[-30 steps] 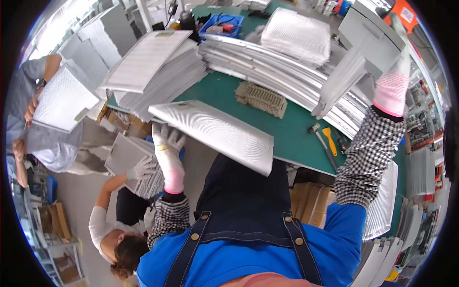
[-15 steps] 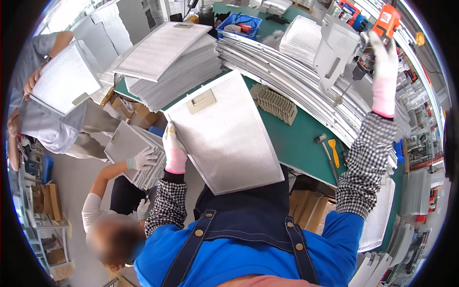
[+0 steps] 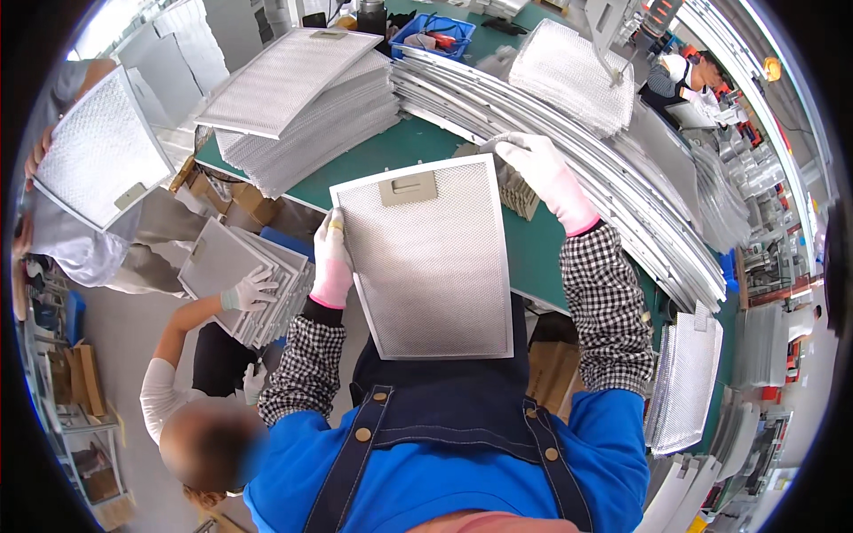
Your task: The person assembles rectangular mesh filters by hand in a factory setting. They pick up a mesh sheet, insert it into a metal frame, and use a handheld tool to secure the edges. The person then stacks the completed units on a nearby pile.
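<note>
Person is holding a rectangular mesh filter panel (image 3: 426, 258) with a metal frame and a small latch plate near its top edge, upright-ish in front of the chest, above the near edge of the green worktop (image 3: 391, 147). Left hand (image 3: 331, 259) in a white glove with pink cuff is gripping the panel's left edge, fingers wrapped round the frame. Right hand (image 3: 544, 173), same glove, is grasping the top right corner, fingers curled over the frame.

Containers: a blue bin (image 3: 433, 31) is sitting at the far side of the worktop, holding small items, one red; too small to tell what they are. Cardboard boxes (image 3: 213, 191) are standing under the worktop's left end; contents not visible.

On the worktop, a tall stack of mesh filters (image 3: 302, 98) is lying at the left, a long fanned row of metal frames (image 3: 569, 142) is running across the right, and a loose mesh sheet pile (image 3: 569, 71) is sitting behind. A small ribbed part (image 3: 520, 191) is lying just behind the held panel.

At left, a crouching co-worker's gloved hand (image 3: 249, 289) is resting on a pile of filters (image 3: 240, 275) low beside the worktop. Another person is holding up a filter (image 3: 98, 155) far left.
</note>
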Demonstrator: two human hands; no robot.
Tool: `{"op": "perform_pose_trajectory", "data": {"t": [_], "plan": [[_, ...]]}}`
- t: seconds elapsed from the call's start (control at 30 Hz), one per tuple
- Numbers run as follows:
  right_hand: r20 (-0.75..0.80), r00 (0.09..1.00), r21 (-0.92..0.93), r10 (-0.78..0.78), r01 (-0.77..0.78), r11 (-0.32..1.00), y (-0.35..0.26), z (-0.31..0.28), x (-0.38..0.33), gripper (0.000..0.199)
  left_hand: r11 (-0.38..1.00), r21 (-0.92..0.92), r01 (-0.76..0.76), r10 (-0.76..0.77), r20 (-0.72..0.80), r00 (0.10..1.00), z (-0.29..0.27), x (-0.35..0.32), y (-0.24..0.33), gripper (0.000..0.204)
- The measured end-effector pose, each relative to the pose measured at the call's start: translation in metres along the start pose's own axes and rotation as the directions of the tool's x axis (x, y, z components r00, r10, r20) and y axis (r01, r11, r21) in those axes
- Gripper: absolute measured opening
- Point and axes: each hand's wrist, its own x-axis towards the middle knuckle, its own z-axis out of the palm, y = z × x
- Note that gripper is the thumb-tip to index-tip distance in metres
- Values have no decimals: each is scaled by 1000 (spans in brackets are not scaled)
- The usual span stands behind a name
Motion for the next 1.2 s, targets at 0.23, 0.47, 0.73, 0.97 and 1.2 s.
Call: {"op": "perform_pose_trajectory", "data": {"t": [0.23, 0.47, 0.73, 0.97, 1.2], "plan": [[5, 973, -301, -229, 220, 928, 20, -8, 2, 26, 997, 74, -30, 25, 59, 998, -7, 9, -8, 44], [-34, 998, -167, 57, -62, 984, 41, -24, -8, 30, 952, 288, -102, 52, 177, 983, 25, 1, 76, 39], [-122, 986, -313, -111, 68, 947, 71, -17, 0, 40, 836, 497, -234, 110, 266, 958, 8, 34, 55, 32], [-123, 989, -18, -88, 86, 996, 97, 30, 11, 34, 947, 321, -11, -53, 190, 980, -54, 57, 24, 39], [-172, 982, 186, -82, 114, 976, 100, 18, -4, 18, 523, 771, -362, 76, 381, 921, -7, 58, 51, 32]]}}
